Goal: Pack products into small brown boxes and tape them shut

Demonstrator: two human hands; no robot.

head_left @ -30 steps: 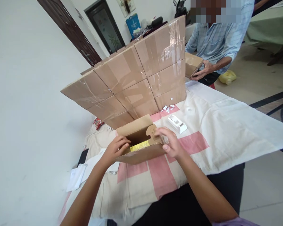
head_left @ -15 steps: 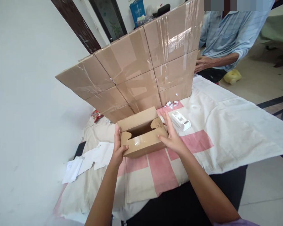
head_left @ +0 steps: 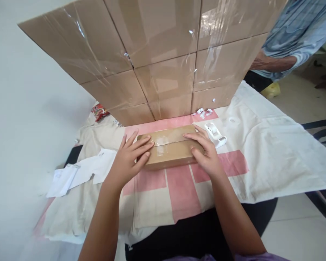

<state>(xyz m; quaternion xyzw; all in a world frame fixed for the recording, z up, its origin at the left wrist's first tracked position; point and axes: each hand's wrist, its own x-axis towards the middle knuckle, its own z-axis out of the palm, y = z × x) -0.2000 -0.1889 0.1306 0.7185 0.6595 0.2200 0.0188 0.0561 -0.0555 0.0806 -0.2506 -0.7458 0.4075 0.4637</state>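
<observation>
A small brown cardboard box lies closed on the pink-and-cream cloth, with a strip of clear tape across its top seam. My left hand lies flat on the box's left end, fingers spread. My right hand rests on the right end, fingers stretched along the top and thumb down the front face. Both hands press the flaps down and grip nothing.
A tall wall of taped cardboard boxes stands right behind the small box. A white tape dispenser lies just right of it. White papers lie at the left, a red wrapper further back. Another person's arm shows at top right.
The box's flaps were open; now they are folded shut and both my hands lie flat on top. My view has moved closer to the stacked boxes.
</observation>
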